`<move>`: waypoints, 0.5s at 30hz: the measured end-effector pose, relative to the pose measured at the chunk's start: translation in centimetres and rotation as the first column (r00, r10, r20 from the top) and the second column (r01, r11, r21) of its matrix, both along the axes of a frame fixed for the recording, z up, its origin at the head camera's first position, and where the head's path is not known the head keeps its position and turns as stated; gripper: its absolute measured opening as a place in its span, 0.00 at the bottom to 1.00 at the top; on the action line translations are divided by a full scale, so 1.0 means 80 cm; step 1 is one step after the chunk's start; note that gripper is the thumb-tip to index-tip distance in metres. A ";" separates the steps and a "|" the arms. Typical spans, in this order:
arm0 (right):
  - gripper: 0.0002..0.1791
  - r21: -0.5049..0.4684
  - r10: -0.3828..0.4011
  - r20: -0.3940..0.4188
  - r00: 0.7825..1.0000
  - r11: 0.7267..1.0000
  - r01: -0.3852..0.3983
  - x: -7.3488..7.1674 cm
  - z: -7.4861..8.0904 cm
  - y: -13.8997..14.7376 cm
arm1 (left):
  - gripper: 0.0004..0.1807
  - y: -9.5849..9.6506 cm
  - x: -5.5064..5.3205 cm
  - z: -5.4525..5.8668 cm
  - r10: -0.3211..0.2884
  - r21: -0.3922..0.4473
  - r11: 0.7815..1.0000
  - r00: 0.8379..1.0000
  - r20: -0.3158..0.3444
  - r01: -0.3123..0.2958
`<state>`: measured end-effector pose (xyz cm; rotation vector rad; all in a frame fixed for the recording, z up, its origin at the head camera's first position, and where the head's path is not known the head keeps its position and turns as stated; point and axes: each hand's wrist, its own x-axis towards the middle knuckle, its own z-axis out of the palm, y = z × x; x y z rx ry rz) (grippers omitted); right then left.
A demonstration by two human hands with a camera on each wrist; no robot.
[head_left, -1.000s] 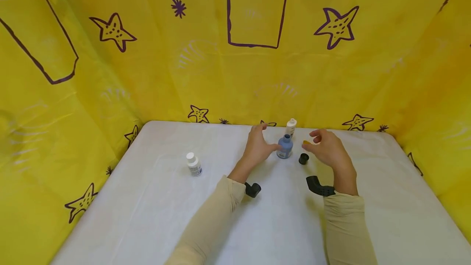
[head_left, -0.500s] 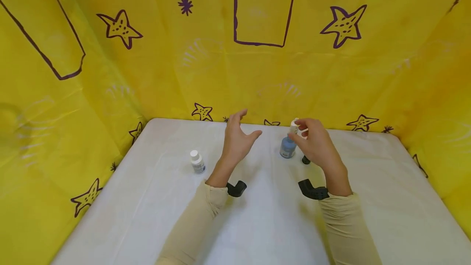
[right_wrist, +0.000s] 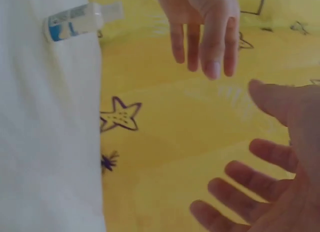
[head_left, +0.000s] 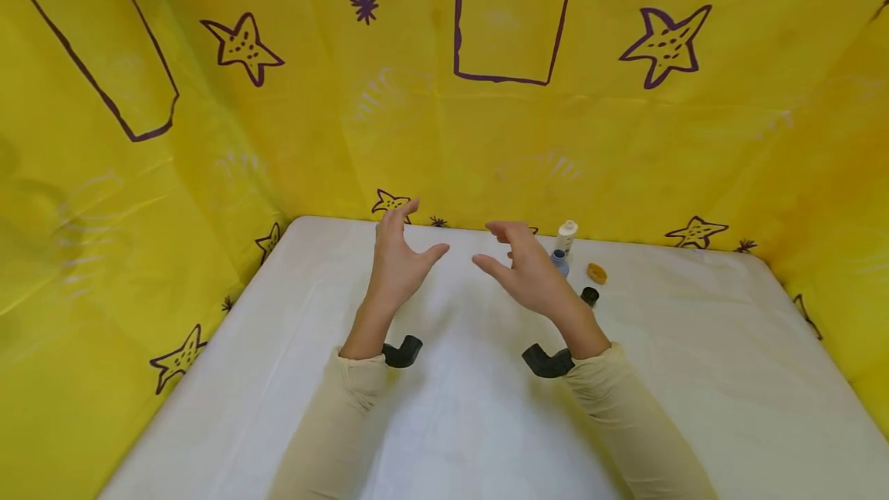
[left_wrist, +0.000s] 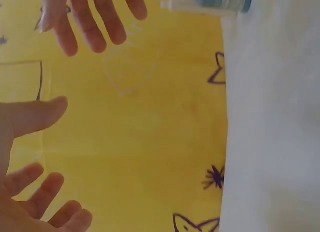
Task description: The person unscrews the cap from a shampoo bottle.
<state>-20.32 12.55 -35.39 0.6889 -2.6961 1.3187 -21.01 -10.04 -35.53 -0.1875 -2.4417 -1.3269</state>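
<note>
Head view: left hand [head_left: 398, 268] arches wide, right hand [head_left: 531, 272] likewise, near rounded blue bottle [head_left: 561, 265].

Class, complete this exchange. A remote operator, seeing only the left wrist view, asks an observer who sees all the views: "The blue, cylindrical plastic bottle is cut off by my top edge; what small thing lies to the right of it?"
Observer: In the head view, a small, rounded, orange-yellow object lies on the white table, right of the blue bottle.
Operator: Anything nearer the person than that?
Observer: Yes, a short black cylinder.
Operator: Am I missing any bottle?
Observer: The right wrist view shows a white plastic bottle with a blue-and-white label and a pale cap.
</note>
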 end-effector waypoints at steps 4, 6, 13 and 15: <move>0.33 -0.042 0.054 -0.019 0.998 0.998 -0.055 -0.012 -0.012 -0.022 | 0.46 -0.024 0.003 -0.009 0.008 -0.036 0.999 0.999 0.050 -0.006; 0.32 -0.057 0.064 -0.022 0.998 0.996 -0.065 -0.016 -0.017 -0.032 | 0.46 -0.035 0.005 -0.014 0.007 -0.049 0.999 0.997 0.074 -0.003; 0.31 -0.076 0.102 0.024 0.994 0.992 -0.100 -0.026 -0.030 -0.064 | 0.49 -0.076 0.011 -0.032 -0.019 -0.048 0.998 0.987 0.159 0.027; 0.32 -0.067 0.115 0.036 0.993 0.991 -0.112 -0.026 -0.033 -0.074 | 0.50 -0.088 0.013 -0.036 -0.020 -0.039 0.999 0.982 0.188 0.028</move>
